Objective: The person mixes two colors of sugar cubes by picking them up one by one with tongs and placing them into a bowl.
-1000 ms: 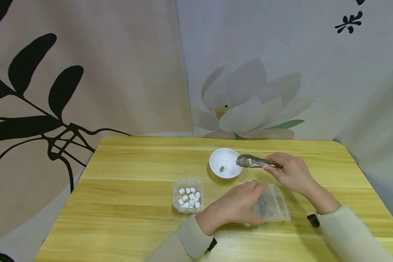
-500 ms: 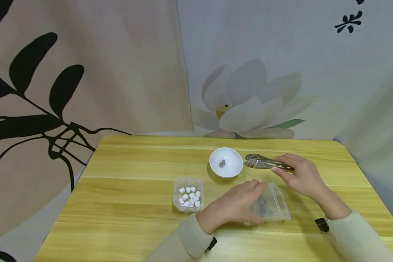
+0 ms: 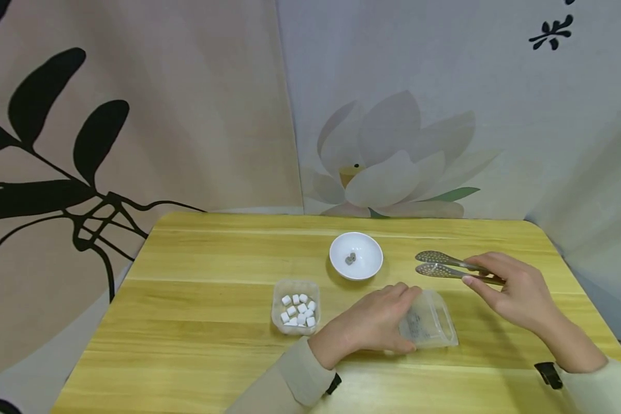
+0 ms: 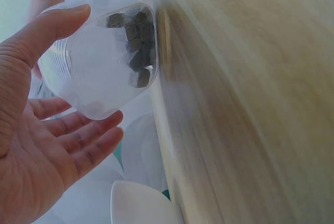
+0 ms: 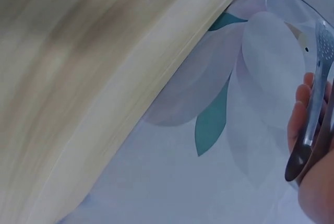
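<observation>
My left hand (image 3: 375, 322) grips a clear plastic container (image 4: 99, 67) by its sides, thumb opposite the fingers. Dark cubes (image 4: 140, 46) lie at its bottom, near the table. In the head view this hand covers part of the container. My right hand (image 3: 514, 287) holds metal tongs (image 3: 452, 268) with perforated tips, which stand apart with nothing between them. The tongs are right of the white bowl (image 3: 367, 267) and above the table. A few small grey-brown pieces (image 3: 350, 259) lie in the bowl.
A second clear plastic container (image 3: 276, 313) holding several white cubes (image 3: 302, 309) stands left of my left hand. The wooden table (image 3: 202, 328) runs back to a curtain (image 3: 227, 115) printed with leaves and a flower.
The right hand and tongs have moved right, away from the bowl, and the tips have spread apart. More grey-brown pieces now show in the bowl. The left hand has stayed put.
</observation>
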`<move>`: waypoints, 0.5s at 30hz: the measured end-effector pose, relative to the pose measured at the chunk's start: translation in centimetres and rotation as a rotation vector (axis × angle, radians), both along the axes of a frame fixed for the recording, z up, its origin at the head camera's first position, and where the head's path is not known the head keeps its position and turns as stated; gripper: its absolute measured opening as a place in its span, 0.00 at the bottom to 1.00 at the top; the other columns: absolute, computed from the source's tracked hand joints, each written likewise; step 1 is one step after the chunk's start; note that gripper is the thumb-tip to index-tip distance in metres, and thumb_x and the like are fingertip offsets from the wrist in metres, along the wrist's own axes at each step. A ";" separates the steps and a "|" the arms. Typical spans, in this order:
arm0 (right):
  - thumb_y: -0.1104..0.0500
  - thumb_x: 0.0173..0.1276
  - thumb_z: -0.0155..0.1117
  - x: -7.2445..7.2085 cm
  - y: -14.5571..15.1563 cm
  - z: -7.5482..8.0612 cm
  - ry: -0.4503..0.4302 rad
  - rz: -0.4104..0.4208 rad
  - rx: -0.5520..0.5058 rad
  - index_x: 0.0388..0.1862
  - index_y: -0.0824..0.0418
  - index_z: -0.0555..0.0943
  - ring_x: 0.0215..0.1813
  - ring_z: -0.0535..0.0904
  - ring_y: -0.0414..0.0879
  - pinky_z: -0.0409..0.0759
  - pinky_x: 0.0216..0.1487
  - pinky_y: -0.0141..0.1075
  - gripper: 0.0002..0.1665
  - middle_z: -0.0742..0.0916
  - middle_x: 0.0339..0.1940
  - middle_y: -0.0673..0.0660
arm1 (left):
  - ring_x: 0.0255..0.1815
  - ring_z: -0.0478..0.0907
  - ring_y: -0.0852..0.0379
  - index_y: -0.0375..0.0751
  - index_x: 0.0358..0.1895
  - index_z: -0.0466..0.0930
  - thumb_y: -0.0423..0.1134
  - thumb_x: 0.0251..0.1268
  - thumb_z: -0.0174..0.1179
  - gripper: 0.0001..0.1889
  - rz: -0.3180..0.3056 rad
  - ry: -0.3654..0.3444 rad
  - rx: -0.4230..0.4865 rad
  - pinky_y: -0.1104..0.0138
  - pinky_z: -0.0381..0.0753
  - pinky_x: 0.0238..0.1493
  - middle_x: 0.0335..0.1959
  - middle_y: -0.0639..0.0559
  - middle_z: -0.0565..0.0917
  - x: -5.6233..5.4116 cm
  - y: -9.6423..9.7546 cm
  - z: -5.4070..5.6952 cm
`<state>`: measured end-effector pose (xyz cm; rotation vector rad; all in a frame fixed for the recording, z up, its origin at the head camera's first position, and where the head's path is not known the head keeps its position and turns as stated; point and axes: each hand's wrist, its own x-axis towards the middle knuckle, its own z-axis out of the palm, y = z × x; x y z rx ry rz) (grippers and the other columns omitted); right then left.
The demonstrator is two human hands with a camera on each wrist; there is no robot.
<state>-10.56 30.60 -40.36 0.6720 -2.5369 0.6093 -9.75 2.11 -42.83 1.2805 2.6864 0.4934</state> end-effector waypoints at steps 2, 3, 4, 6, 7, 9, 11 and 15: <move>0.63 0.54 0.82 0.4 0.6 0.0 0.014 0.008 0.001 0.48 0.56 0.89 0.36 0.83 0.34 0.74 0.32 0.22 0.20 0.90 0.42 0.52 | 0.57 0.75 0.63 0.41 0.78 0.62 0.57 0.51 0.81 0.54 0.000 0.000 0.000 0.75 0.74 0.59 0.62 0.52 0.77 0.0 0.0 0.0; 0.63 0.53 0.81 0.6 0.8 0.0 0.024 0.011 0.002 0.48 0.56 0.89 0.36 0.82 0.33 0.74 0.32 0.22 0.21 0.90 0.41 0.51 | 0.57 0.75 0.63 0.41 0.78 0.62 0.57 0.51 0.81 0.54 0.000 -0.002 0.000 0.75 0.74 0.59 0.63 0.52 0.77 0.0 0.0 0.1; 0.63 0.53 0.82 0.8 1.1 0.0 0.030 0.017 -0.001 0.47 0.56 0.89 0.36 0.81 0.32 0.74 0.32 0.22 0.21 0.90 0.41 0.51 | 0.56 0.75 0.63 0.41 0.78 0.62 0.57 0.51 0.81 0.54 0.001 -0.002 0.000 0.75 0.74 0.59 0.62 0.52 0.77 0.0 0.0 0.1; 0.65 0.50 0.82 1.3 1.7 -0.2 0.043 0.027 -0.007 0.47 0.57 0.89 0.37 0.80 0.30 0.74 0.32 0.22 0.22 0.89 0.41 0.51 | 0.56 0.75 0.63 0.41 0.78 0.62 0.57 0.51 0.81 0.54 0.003 -0.006 0.000 0.75 0.74 0.59 0.63 0.52 0.77 0.0 0.0 0.1; 0.66 0.49 0.82 1.5 1.9 -0.2 0.048 0.031 -0.013 0.47 0.57 0.89 0.37 0.80 0.30 0.75 0.32 0.22 0.23 0.89 0.40 0.50 | 0.56 0.75 0.63 0.41 0.78 0.62 0.57 0.51 0.81 0.54 0.003 -0.008 0.001 0.75 0.74 0.59 0.62 0.52 0.77 0.0 0.0 0.0; 0.67 0.47 0.82 2.0 2.4 -0.3 0.053 0.035 -0.028 0.47 0.57 0.89 0.38 0.79 0.28 0.75 0.33 0.21 0.25 0.89 0.40 0.49 | 0.56 0.74 0.63 0.41 0.78 0.62 0.57 0.51 0.81 0.54 0.003 -0.009 0.003 0.75 0.74 0.58 0.62 0.52 0.77 0.0 0.0 0.0; 0.68 0.45 0.82 2.3 2.9 -0.5 0.052 0.039 -0.038 0.47 0.57 0.89 0.38 0.78 0.28 0.76 0.33 0.21 0.26 0.89 0.41 0.48 | 0.56 0.74 0.63 0.41 0.78 0.62 0.57 0.51 0.81 0.54 0.003 -0.006 0.004 0.75 0.74 0.58 0.62 0.53 0.77 0.0 0.0 0.0; 0.67 0.43 0.83 2.9 3.7 -0.6 0.059 0.046 -0.034 0.47 0.57 0.89 0.38 0.78 0.29 0.76 0.33 0.21 0.27 0.88 0.41 0.47 | 0.55 0.74 0.63 0.41 0.78 0.63 0.57 0.51 0.81 0.53 0.001 -0.005 0.011 0.75 0.75 0.58 0.61 0.53 0.77 0.0 0.1 -0.1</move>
